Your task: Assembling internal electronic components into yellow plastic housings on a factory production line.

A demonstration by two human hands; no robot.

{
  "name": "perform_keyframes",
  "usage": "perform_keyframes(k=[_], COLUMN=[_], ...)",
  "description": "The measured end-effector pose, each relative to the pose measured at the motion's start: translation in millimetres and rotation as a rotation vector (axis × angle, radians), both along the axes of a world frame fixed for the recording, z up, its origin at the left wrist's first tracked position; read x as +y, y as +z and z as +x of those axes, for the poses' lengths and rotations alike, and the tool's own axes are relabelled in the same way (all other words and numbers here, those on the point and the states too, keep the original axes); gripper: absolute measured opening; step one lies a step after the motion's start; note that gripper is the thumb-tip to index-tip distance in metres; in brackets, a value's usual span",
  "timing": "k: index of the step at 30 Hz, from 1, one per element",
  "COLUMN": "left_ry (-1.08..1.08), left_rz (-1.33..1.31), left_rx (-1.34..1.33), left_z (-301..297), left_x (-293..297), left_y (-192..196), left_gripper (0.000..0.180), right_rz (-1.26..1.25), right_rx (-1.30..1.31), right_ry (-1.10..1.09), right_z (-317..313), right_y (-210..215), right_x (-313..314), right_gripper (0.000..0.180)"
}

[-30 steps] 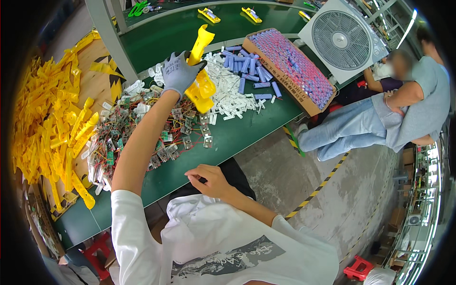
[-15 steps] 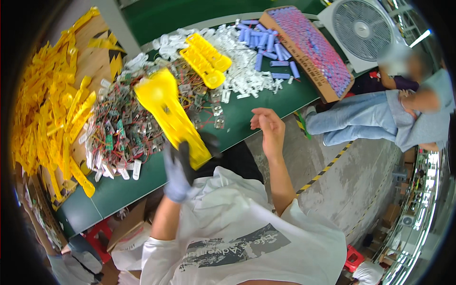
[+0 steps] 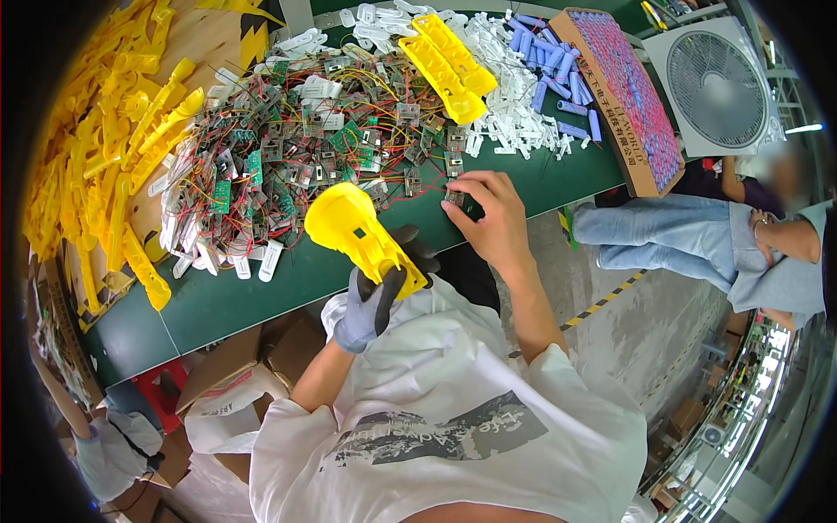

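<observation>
My left hand (image 3: 377, 295), in a grey and black glove, grips a yellow plastic shell (image 3: 358, 232) with a round head and a long handle, held just above the near edge of the green table (image 3: 235, 301). My right hand (image 3: 489, 216) is bare and pinches a small circuit part (image 3: 455, 197) at the near edge of a heap of small circuit boards with red and yellow wires (image 3: 296, 152). Two more yellow shells (image 3: 446, 65) lie on the heap's far side.
A big pile of yellow shells (image 3: 96, 183) fills the left. White plastic pieces (image 3: 514, 122), blue cylinders (image 3: 558, 78) and a cardboard tray of purple cells (image 3: 623, 87) lie at the right. A fan (image 3: 717, 83) and a seated person (image 3: 697, 240) are beyond. Cardboard boxes (image 3: 235, 375) sit under the table.
My left hand took a yellow shell from the far side and brought it close to my body. My right hand moved from my lap up to the heap and pinched a small part.
</observation>
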State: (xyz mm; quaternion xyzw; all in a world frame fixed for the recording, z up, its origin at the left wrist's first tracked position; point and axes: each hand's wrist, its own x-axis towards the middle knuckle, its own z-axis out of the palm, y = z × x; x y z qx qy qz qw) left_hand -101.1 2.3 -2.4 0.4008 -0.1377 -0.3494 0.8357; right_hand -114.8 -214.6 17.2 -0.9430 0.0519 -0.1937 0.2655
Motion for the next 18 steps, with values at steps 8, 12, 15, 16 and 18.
perform_keyframes(k=[8,12,15,16,18], left_ry=[-0.197,-0.22,-0.165,-0.177,-0.193], left_rz=[-0.049,0.056,0.077,0.098,0.122], left_rx=[0.306,0.208,0.202,0.219,0.231], left_z=[-19.4,-32.3,-33.0,-32.5,-29.7], left_x=[-10.8,-11.2,-4.3,-3.0,-4.4], left_y=[-15.5,-34.1,-53.0,-53.1,-52.6], left_gripper=[0.038,0.036,0.033,0.033,0.033], right_rz=[0.105,0.124,0.075,0.206,0.476], right_rx=[-0.046,-0.12,-0.106,-0.099,-0.14], right_ry=[0.083,0.042,0.118,0.104,0.093], right_z=[-29.9,-28.1,-28.3,-31.4,-35.5], right_y=[-3.3,-4.3,-2.8,-0.3,4.3], right_x=[-5.6,-5.3,-13.4,-16.6,-27.8], right_gripper=[0.027,0.027,0.025,0.024,0.022])
